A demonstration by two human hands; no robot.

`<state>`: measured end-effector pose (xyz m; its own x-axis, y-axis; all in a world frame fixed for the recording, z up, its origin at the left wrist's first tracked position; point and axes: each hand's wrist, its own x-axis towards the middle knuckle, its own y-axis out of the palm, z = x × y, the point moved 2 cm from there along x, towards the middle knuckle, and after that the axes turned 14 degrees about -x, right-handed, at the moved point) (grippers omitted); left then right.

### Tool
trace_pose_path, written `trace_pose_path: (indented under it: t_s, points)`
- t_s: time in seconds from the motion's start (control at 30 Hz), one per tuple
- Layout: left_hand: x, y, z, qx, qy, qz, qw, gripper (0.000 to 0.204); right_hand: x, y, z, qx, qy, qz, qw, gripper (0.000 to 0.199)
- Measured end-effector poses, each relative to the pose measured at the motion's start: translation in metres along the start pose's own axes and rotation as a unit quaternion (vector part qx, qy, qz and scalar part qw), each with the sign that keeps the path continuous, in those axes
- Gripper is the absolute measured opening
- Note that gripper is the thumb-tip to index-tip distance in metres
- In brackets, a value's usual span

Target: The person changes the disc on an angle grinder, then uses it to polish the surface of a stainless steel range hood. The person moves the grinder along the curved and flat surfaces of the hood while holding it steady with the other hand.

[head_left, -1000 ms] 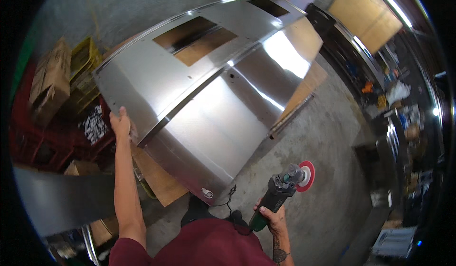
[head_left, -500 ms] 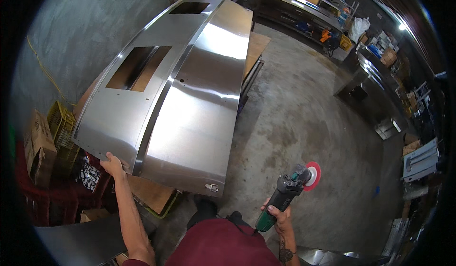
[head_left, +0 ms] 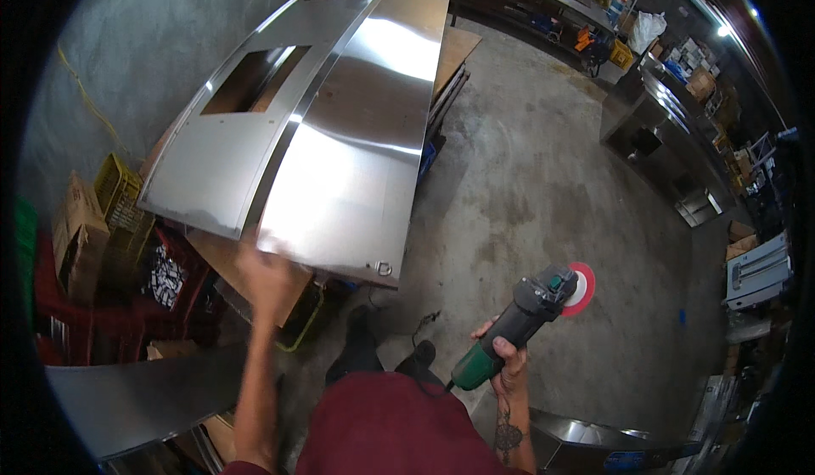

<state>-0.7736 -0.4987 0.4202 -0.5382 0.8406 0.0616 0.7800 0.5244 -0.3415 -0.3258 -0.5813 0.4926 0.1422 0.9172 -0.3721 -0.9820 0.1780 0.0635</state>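
Note:
My right hand [head_left: 508,363] is wrapped round the green and black body of an angle grinder [head_left: 519,318]. The grinder's red and white disc [head_left: 581,290] points up and away to the right, over the floor and touching nothing. On the left lies a long stainless steel panel [head_left: 352,186], its shiny right strip beside a duller left section [head_left: 212,174] with two rectangular cut-outs. Close to the panel's near edge, by the gap between these parts, is my left hand [head_left: 267,269]. Motion smears its fingers, so its grip does not show.
Yellow crates [head_left: 119,191], a cardboard box [head_left: 78,233] and a dark red crate [head_left: 81,326] stand at the left by the wall. A steel cabinet [head_left: 649,140] stands to the right on the concrete floor [head_left: 518,178]. More metal sheet [head_left: 153,390] lies at lower left.
My left hand has moved right along the panel's near edge, from the left section's corner towards the gap. In the picture, the panel sits higher and the grinder has shifted slightly right and up.

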Motion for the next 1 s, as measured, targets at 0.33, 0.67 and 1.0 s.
trace_pose_path:
  t_s: [0.33, 0.67, 1.0]
  points:
    - [-0.173, 0.079, -0.106, -0.36, -0.233, 0.652, 0.625, 0.101, -0.028, 0.082, -0.007, 0.048, -0.109, 0.116, 0.986, 0.07]
    - [-0.112, -0.017, -0.059, -0.216, -0.042, 0.611, 0.761, 0.084, -0.064, 0.2, -0.016, -0.185, -0.197, -0.289, 0.918, 0.086]
    - [-0.151, -0.029, -0.002, -0.097, 0.172, 0.652, 0.732, 0.079, -0.085, 0.198, -0.109, 0.099, -0.033, -0.42, 0.902, 0.058]
